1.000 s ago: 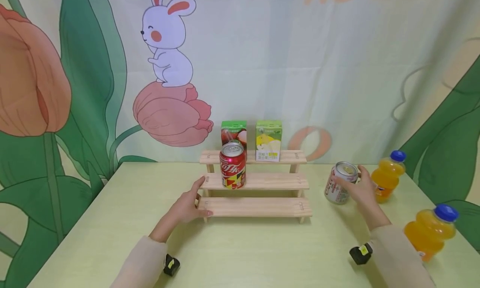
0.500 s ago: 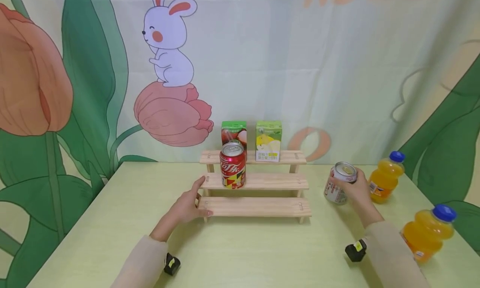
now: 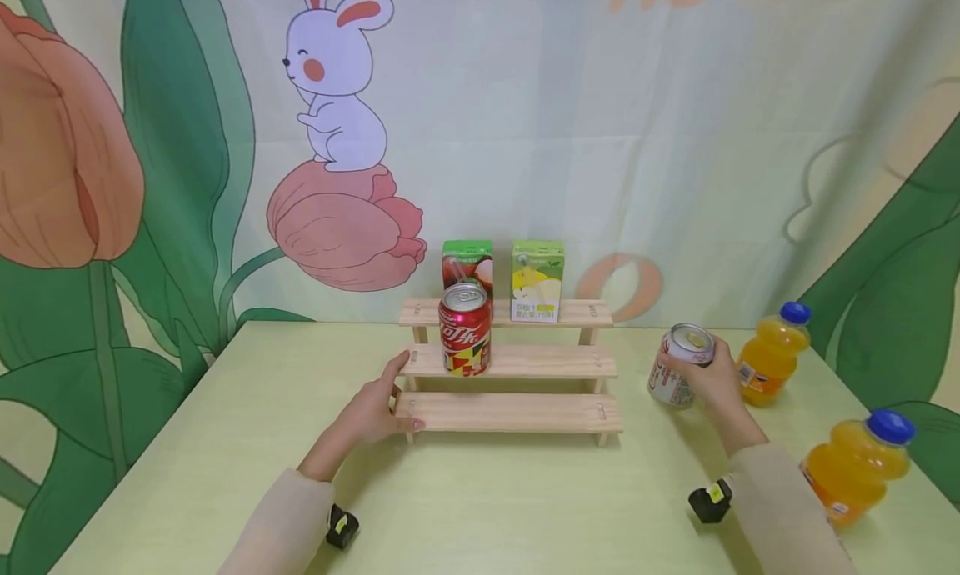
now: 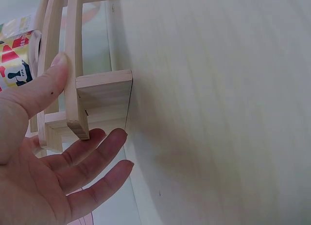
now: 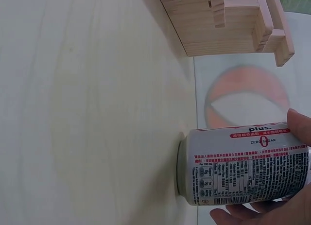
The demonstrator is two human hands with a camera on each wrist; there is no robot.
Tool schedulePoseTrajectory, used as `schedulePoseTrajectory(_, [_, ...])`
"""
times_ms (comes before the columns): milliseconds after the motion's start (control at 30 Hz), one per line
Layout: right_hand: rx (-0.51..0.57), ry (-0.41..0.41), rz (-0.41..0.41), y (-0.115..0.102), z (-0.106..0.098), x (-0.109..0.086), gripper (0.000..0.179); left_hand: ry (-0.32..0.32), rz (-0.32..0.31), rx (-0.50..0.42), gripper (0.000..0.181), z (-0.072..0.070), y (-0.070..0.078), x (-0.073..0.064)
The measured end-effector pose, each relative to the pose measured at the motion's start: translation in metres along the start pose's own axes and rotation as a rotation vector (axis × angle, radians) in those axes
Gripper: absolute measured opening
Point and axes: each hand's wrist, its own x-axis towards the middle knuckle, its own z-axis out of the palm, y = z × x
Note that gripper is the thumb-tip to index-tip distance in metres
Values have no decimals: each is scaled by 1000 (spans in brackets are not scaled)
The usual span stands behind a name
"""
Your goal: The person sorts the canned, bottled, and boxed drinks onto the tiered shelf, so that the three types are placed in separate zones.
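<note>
A three-step wooden display shelf stands on the table, and my left hand holds its left end. In the left wrist view the thumb lies against the lowest step's front edge, with the fingers around the end. My right hand grips a white drink can marked "Zero Sugar", thumb and fingers on opposite sides. This can is upright, right of the shelf, with its base close to the tabletop. On the middle step, toward the left, stands a red cola can.
Two juice cartons, a lychee one and a yellow-green one, stand on the top step. Orange drink bottles with blue caps, a far bottle and a near bottle, are at the right. A printed curtain hangs behind the table.
The right hand has closed more fully around the white can over the last second, and its wrist has shifted slightly left. My left hand and the shelf have stayed put.
</note>
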Motion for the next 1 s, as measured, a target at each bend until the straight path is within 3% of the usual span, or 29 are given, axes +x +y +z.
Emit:
schedulePoseTrajectory(233, [25,-13,-24,1,-1,-2,90,-7,-24,0,100,-2,1,2])
schedulePoseTrajectory(567, [26,15,21,-1,0,1,89,6,0,-12,99,1,-1,2])
schedulePoseTrajectory(1000, [8,51,-8,-1,1,-8,88,14,3,-14,99,0,1,0])
